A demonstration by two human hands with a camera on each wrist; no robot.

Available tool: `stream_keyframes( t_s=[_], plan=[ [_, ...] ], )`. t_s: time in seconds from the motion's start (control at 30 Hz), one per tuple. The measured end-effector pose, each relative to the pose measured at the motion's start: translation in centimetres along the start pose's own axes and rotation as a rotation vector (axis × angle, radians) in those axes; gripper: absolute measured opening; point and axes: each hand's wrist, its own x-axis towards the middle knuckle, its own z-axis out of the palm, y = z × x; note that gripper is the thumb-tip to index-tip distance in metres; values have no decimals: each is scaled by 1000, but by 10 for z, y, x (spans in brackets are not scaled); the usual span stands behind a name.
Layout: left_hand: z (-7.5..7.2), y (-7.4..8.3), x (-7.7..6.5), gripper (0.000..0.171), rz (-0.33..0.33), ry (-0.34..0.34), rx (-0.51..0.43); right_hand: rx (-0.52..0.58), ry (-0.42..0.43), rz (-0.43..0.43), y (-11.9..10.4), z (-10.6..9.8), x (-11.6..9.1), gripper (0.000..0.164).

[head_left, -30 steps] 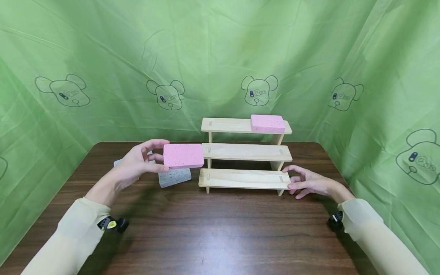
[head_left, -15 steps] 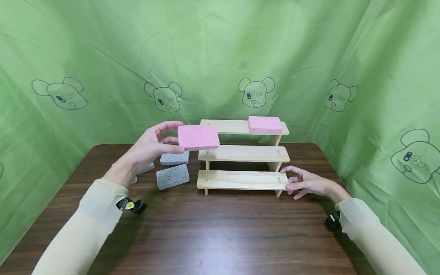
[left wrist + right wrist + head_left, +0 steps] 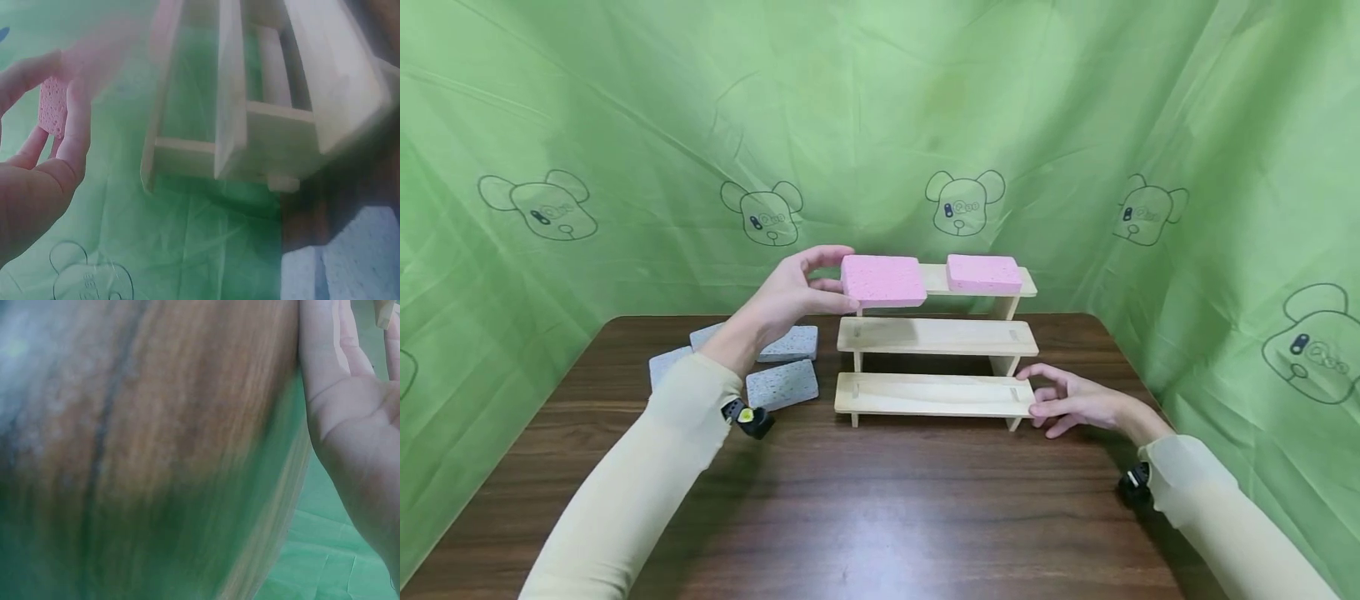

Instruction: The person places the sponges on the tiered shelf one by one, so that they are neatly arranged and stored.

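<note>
My left hand point(image 3: 793, 287) pinches a pink sponge point(image 3: 883, 281) by its left end, thumb in front and fingers behind. The sponge is at the left part of the top step of a three-step wooden display stand point(image 3: 936, 336); whether it touches the step cannot be told. In the left wrist view the sponge point(image 3: 52, 106) shows end-on between thumb and fingers. A second pink sponge point(image 3: 983, 273) lies on the right of the same step. At the bottom step's right end, my right hand point(image 3: 1078, 402) holds the board's edge between thumb and fingers.
Several grey-blue sponges point(image 3: 782, 384) lie on the brown wooden table point(image 3: 880, 517) left of the stand, partly behind the left forearm. A green curtain point(image 3: 865, 125) with bear-head drawings hangs close behind the stand and along both sides.
My left hand has carried the pink sponge right and upward, from beside the middle step to the top step's left part. The right hand stays at the bottom step's end.
</note>
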Motion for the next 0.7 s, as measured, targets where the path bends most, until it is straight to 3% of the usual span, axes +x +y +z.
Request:
stream_keyframes(
  t_s=[0.43,0.7],
  plan=[
    [14,5,41,83,-54,84,-41,0,-11,1,2,1,-2,50],
    [21,4,53,84,-72,81,-59,4,-19,-9,3,-1,0,50]
  ],
)
